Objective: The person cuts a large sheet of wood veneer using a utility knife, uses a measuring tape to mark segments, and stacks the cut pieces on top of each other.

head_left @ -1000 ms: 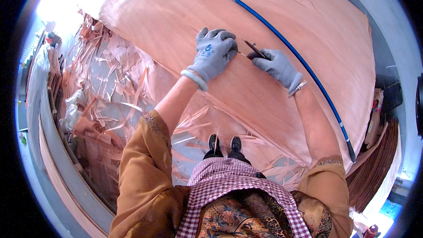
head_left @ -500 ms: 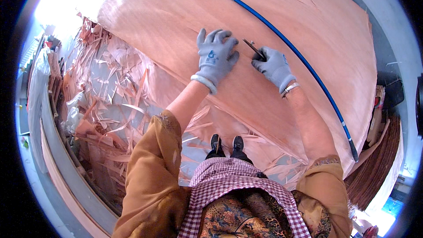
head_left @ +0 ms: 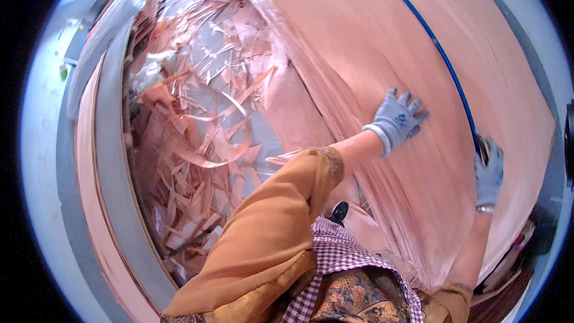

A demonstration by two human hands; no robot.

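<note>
My left hand (head_left: 397, 118), in a grey-blue glove, lies flat with spread fingers on a broad pinkish wood veneer sheet (head_left: 359, 54). Farther right, my gloved right hand (head_left: 489, 174) is closed at the near end of a long blue rod (head_left: 445, 57). A narrow dark tool (head_left: 484, 148) shows between its fingers, partly hidden by the glove. Whether those fingers also grip the rod's dark end, I cannot tell. The rod lies in a curve across the veneer.
Torn veneer strips (head_left: 206, 137) litter the floor to the left, with crumpled clear plastic (head_left: 152, 70) among them. A long grey ledge (head_left: 116, 143) runs along the left side. My shoe (head_left: 339, 212) shows beside the veneer stack's near edge.
My view has turned, and my body has shifted. My right hand has moved with the dark tool to the blue rod's near end. My left hand has come down flat on the veneer.
</note>
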